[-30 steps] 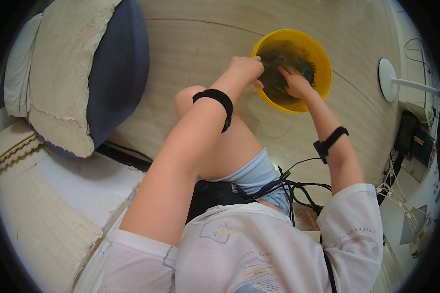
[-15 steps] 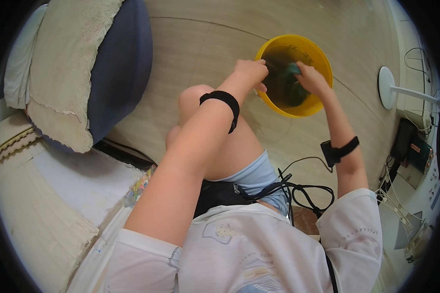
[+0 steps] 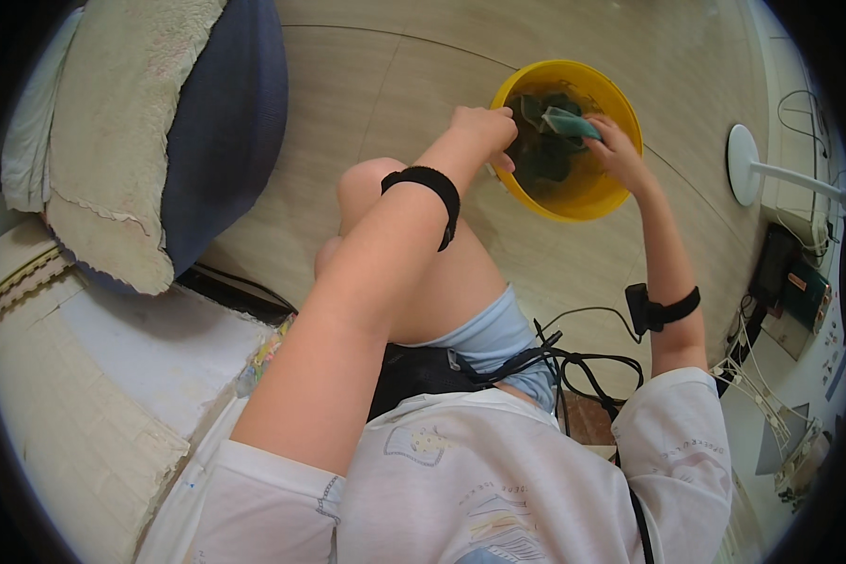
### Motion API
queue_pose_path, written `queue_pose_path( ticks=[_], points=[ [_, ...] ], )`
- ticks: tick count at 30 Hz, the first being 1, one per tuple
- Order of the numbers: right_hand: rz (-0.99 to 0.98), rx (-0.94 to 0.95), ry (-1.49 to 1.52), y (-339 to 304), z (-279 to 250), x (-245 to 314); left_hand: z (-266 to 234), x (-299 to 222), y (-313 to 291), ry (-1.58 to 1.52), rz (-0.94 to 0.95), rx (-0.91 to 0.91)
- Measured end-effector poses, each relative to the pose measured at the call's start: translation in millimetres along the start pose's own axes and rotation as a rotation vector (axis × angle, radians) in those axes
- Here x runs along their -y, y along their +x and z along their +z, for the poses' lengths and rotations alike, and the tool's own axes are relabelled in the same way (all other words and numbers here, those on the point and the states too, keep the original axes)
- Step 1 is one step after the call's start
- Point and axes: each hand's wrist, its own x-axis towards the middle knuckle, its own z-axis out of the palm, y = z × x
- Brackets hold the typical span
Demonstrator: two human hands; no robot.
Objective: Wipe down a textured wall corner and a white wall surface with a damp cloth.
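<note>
A yellow bucket (image 3: pixel 613 96) stands on the floor ahead of me, with murky dark water and dark green cloth in it. My left hand (image 3: pixel 485 133) is at its left rim, fingers curled over the edge. Inside the right part of the bucket, my right hand (image 3: pixel 620 158) pinches a green cloth (image 3: pixel 571 123). The gripped end is folded and pale green; the rest spreads, darker, into the water. Where the cloth ends below the surface I cannot make out.
To the left sits a dark blue rounded seat (image 3: pixel 224 132) with a cream fleece cover (image 3: pixel 122 122). A white round-based stand (image 3: pixel 744 165) is at the right, near cables and a dark green box (image 3: pixel 805 293). Black cables (image 3: pixel 573 362) lie by my lap.
My right hand has shifted slightly right, and the cloth in it now shows more of its pale green fold. My left hand stays at the rim.
</note>
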Motion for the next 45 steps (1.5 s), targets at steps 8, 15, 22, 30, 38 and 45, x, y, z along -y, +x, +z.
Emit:
queue_pose_path(
  ticks=[8, 15, 22, 30, 38, 45],
  points=[
    [0.019, -0.015, -0.097, 23, 61, -18, -3, 2, -2, -0.010, 0.009, 0.003],
    [0.315, 0.497, -0.516, 37, 76, 20, 1, 8, -6, -0.009, -0.008, 0.001],
    [0.582, 0.374, -0.381, 39, 56, -5, 1, 4, -4, -0.003, -0.008, -0.006],
    [0.689, 0.287, -0.326, 39, 15, -23, 0, 3, -4, -0.012, 0.002, 0.001],
    [0.730, 0.418, 0.305, 34, 54, -34, -1, 0, -1, -0.021, 0.003, 0.005],
    [0.345, 0.024, 0.117, 11, 22, -1, -2, 5, 4, -0.026, -0.014, 0.027]
  ],
)
